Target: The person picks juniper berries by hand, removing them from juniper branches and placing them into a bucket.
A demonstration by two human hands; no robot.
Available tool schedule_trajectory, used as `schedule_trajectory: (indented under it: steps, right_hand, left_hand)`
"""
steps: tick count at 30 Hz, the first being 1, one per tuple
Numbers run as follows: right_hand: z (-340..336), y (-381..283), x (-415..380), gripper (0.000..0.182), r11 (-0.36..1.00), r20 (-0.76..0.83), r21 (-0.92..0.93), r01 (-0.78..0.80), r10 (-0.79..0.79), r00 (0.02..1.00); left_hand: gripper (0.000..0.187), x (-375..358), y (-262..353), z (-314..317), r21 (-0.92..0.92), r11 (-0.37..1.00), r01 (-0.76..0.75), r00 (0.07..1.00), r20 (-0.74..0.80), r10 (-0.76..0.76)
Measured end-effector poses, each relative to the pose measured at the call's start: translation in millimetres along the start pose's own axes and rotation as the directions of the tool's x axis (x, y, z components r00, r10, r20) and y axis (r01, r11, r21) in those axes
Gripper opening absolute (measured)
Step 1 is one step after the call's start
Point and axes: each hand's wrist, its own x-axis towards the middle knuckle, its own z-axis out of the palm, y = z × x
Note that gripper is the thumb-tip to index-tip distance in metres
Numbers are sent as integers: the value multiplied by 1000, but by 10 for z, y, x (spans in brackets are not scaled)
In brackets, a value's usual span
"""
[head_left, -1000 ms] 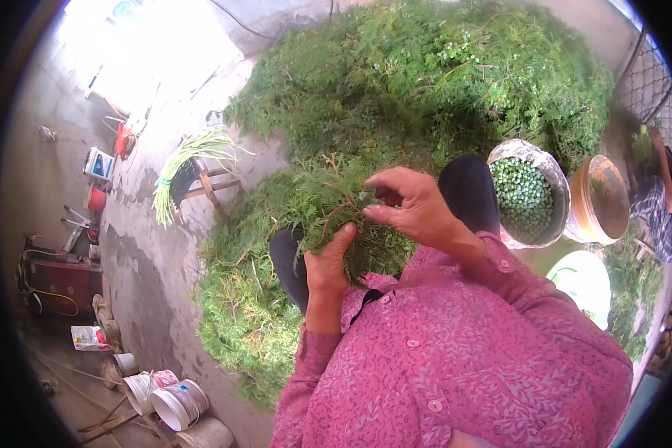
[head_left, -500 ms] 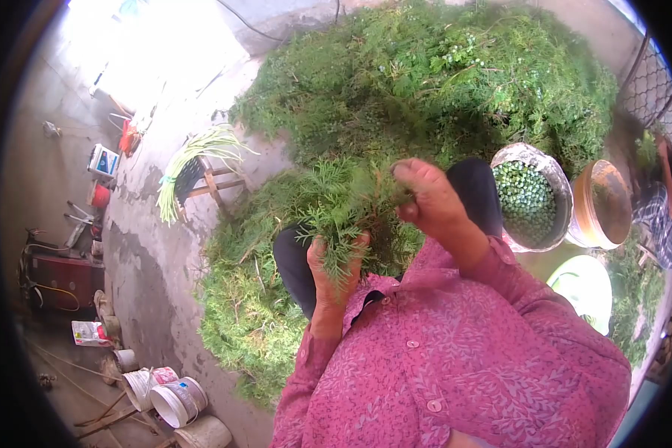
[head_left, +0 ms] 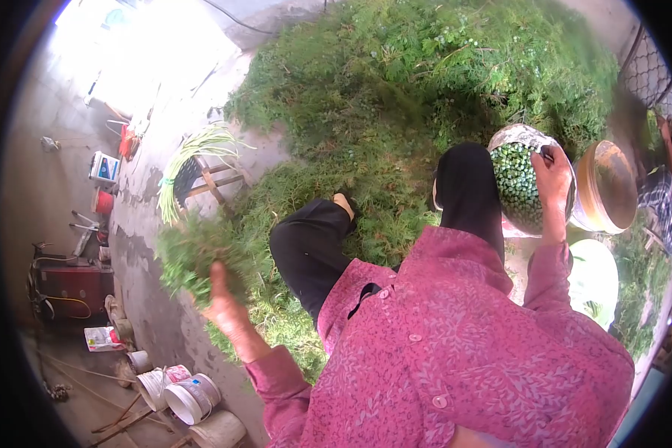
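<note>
My left hand point(head_left: 231, 313) is out at the left, its thumb up against a leafy conifer sprig point(head_left: 194, 257) blurred by motion. Below and behind that sprig lie more cut green branches point(head_left: 276, 299) on the floor. At the right, my right hand point(head_left: 552, 183) reaches over a pale bucket point(head_left: 523, 133) holding many small green cones point(head_left: 517, 175). Its fingers are loosely bent and apart, close to the cones; I make out nothing held in them.
A large heap of conifer branches point(head_left: 425, 67) spreads ahead. A second bucket point(head_left: 606, 187) and a white basin point(head_left: 594, 280) stand at the right. Long green stalks point(head_left: 194, 160) hang over a small stool point(head_left: 215, 179). White buckets point(head_left: 190, 399) lie at lower left.
My hands have parted from in front of my lap. The left swung outward left with the sprig; the right moved right to the bucket of cones.
</note>
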Motion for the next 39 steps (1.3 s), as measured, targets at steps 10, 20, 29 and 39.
schedule_trajectory:
  steps: [10,20,29,39]
  right_hand:
    - [206,129,-33,36,945,110,-194,262,-244,964]
    - [168,-119,-151,37,930,133,-222,293,-269,954]
    - [387,-932,-67,41,962,322,115,248,-273,907]
    - [1905,-1510,183,42,925,707,219,309,-369,603]
  left_hand:
    - [58,228,-326,-1053,418,907,-52,933,-305,194]
    - [87,209,-947,-1910,947,280,155,987,-161,-1]
    - [73,392,-815,-1107,911,413,-3,984,77,-161]
    - [53,687,-671,1417,341,929,-145,840,539,-67]
